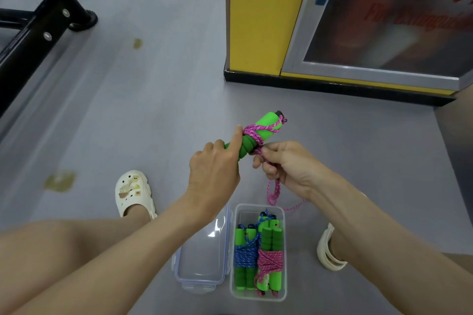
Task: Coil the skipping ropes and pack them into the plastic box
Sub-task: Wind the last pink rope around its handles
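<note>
My left hand [215, 169] grips the green foam handles [258, 133] of a skipping rope, its forefinger stretched along them to the pink cord wound round the middle. My right hand [281, 163] pinches that pink cord [273, 190] just below the handles; a loose loop hangs from it toward the floor. Below my hands the clear plastic box [258, 208] stands open on the floor. It holds a blue-corded rope bundle [245, 256] on the left and a pink-corded bundle [270, 259] on the right, both with green handles.
The box's clear lid [204, 253] lies just left of the box. My feet in white sandals [133, 193] flank the box. A yellow cabinet with a black base [256, 33] stands ahead on the right, a black metal frame [38, 20] at far left.
</note>
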Available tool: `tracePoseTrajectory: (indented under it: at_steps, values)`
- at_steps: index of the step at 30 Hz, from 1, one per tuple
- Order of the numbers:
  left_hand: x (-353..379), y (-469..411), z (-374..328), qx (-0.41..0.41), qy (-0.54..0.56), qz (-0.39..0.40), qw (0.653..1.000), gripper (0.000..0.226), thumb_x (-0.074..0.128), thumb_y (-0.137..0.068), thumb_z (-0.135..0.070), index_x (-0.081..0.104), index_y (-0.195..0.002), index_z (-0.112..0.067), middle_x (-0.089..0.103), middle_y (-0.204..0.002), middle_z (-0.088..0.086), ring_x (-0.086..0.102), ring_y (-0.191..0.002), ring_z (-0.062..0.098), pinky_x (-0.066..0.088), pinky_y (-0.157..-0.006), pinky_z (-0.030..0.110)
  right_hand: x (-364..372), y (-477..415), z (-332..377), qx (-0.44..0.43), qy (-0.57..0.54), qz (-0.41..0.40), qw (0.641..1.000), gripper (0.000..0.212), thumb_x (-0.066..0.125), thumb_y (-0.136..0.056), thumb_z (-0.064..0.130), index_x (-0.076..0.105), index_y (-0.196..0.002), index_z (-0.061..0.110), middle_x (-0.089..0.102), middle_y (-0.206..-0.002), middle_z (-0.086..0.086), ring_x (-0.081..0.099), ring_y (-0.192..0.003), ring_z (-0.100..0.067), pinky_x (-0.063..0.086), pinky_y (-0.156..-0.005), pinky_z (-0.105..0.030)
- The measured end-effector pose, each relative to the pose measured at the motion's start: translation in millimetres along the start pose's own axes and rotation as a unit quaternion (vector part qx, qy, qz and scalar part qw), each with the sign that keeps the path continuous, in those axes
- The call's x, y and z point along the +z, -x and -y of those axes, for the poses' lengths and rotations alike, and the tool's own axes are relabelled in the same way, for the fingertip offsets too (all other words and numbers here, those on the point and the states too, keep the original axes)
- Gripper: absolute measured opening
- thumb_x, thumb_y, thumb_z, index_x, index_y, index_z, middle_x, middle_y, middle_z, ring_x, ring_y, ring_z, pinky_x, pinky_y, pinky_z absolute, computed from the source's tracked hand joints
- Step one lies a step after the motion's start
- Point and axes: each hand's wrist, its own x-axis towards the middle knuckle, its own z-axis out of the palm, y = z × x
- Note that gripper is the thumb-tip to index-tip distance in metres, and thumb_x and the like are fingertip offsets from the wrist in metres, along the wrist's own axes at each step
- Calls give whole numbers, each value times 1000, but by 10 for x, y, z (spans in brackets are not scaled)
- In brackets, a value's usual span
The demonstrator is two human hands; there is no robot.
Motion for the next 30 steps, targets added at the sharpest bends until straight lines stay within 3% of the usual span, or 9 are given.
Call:
tracePoseTrajectory:
  at_steps: [6,8,10,13,17,19,21,27,30]
  values:
    - [152,108,-52,68,51,-38,996,71,68,-72,-31,50,-138,-10,61,-81,6,56,-62,23,37,-50,29,-47,-38,-24,-9,12,-76,997,40,65,-82,42,56,-68,6,49,-58,-8,25,-37,-7,19,-39,-19]
    - [130,107,-71,70,120,34,990,70,48,-83,-52,41,-144,-18,59,-91,3,57,-73,19,41,-55,29,-110,-65,-44,-5,16,-119,993,42,64,-84,42,53,-63,8,45,-54,-6,23,-33,-6,18,-35,-18]
    - [24,21,-64,13,237,182,954,67,40,-88,-62,29,-149,-34,51,-102,-4,53,-85,14,46,-66,28,-188,-86,-54,-12,35,-130,991,45,61,-87,43,51,-61,8,41,-54,-7,22,-31,-5,19,-33,-17]
    - [-86,-143,-11,-118,454,257,845,52,57,-90,-46,43,-139,-36,56,-98,-4,57,-84,14,51,-77,30,-264,-71,-42,-31,53,-72,996,47,57,-83,50,50,-63,8,39,-57,-9,22,-34,-6,21,-36,-17]
    - [-217,-174,54,-271,665,376,586,38,69,-81,-33,61,-116,-20,71,-96,3,69,-85,18,57,-70,30,-271,-11,-33,-42,5,18,999,38,53,-80,45,51,-69,8,47,-56,-3,29,-38,-6,31,-43,-17]
    - [-234,-124,35,-271,687,420,528,42,69,-76,-32,61,-114,-15,71,-101,10,69,-92,27,57,-72,30,-259,5,-36,-44,11,28,999,38,53,-79,45,53,-70,8,49,-55,-3,32,-40,-7,34,-44,-18]
    - [-235,-119,33,-278,692,406,529,37,69,-79,-27,61,-112,-13,72,-97,12,70,-86,29,57,-70,30,-246,1,-42,-40,34,10,999,42,54,-79,48,56,-72,7,51,-54,-3,34,-40,-8,35,-44,-19]
    - [-191,-192,81,-323,630,303,638,29,73,-82,-12,62,-109,-9,70,-86,12,69,-67,26,54,-55,25,-266,-45,-73,0,77,-20,997,24,56,-93,23,67,-95,1,48,-55,-2,30,-37,-4,30,-43,-17]
    - [-129,-189,93,-304,558,240,733,22,75,-79,-14,62,-97,-11,68,-78,10,67,-62,27,57,-54,32,-261,-43,-91,12,134,-14,991,19,55,-94,17,69,-96,5,50,-56,-2,33,-40,-5,31,-43,-16]
